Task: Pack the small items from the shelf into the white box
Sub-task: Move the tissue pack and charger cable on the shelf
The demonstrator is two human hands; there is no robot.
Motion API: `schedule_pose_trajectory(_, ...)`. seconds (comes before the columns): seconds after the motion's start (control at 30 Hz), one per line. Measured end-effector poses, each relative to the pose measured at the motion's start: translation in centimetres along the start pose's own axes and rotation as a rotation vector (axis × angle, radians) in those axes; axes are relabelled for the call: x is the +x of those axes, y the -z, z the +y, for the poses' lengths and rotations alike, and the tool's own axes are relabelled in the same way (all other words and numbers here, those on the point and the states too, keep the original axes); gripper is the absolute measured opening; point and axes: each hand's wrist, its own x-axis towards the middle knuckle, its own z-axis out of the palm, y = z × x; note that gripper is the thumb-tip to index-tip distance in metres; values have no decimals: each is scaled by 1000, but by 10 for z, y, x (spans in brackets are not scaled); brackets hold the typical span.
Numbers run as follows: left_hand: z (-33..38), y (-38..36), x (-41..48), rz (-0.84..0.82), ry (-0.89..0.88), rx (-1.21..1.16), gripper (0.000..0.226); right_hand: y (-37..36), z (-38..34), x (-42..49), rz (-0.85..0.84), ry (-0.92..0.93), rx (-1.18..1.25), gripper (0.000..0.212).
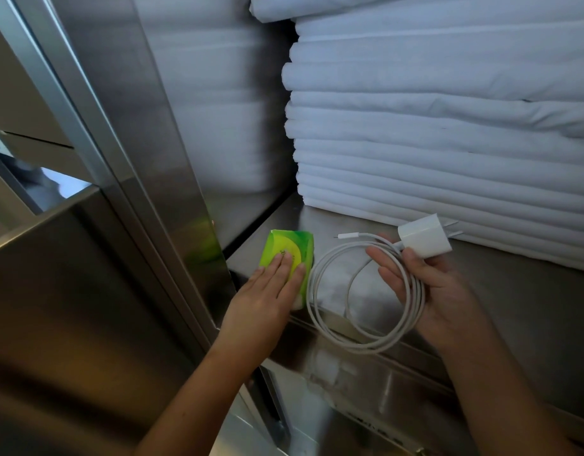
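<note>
head view: the left hand [267, 296] lies flat, fingers straight and close together, pressing on a green packet [284, 245]. the packet lies at the left front corner of the steel shelf [514, 291], just beside an upright steel post [172, 159]. the right hand [438, 291] is palm up over the shelf's front edge, its fingers curled. its thumb pinches a white charger [424, 236], whose prongs point toward the linen. a coiled white cable [313, 291] runs from the charger, loops over the right fingers and hangs in front of the shelf edge, near the packet. its free plug end sticks out to the left above the coil. a tall stack of folded white linen [448, 126] fills the shelf behind both hands.
</note>
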Motion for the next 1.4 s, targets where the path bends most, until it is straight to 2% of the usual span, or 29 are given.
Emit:
schedule_pose_trajectory(0.17,6,6,-10,56,19,-41,63,2,-1,-12,-34,-63,51,36)
schedule_pose_trajectory(0.3,9,16,-24,130,42,-32,41,1,1,-21,-57,-127,97,39)
schedule_pose_trajectory(0.7,16,70,-81,205,166,73,39,-28,24,-61,-227,-244,131,30)
schedule_pose_trajectory(0.87,14,97,-117,248,212,172,38,-49,43,-85,-321,-304,139,49)
schedule_pose_trajectory(1.0,17,121,-156,258,247,240,38,-66,64,-113,-390,-339,122,52)
schedule_pose_trajectory(1.2,30,163,-226,240,340,314,38,-87,98,-164,-522,-430,106,43)
schedule_pose_trajectory(1.3,43,186,-260,221,399,346,45,-95,114,-194,-567,-483,85,32)
schedule_pose_trajectory(1.4,59,208,-292,204,454,357,57,-101,127,-223,-584,-559,93,30)
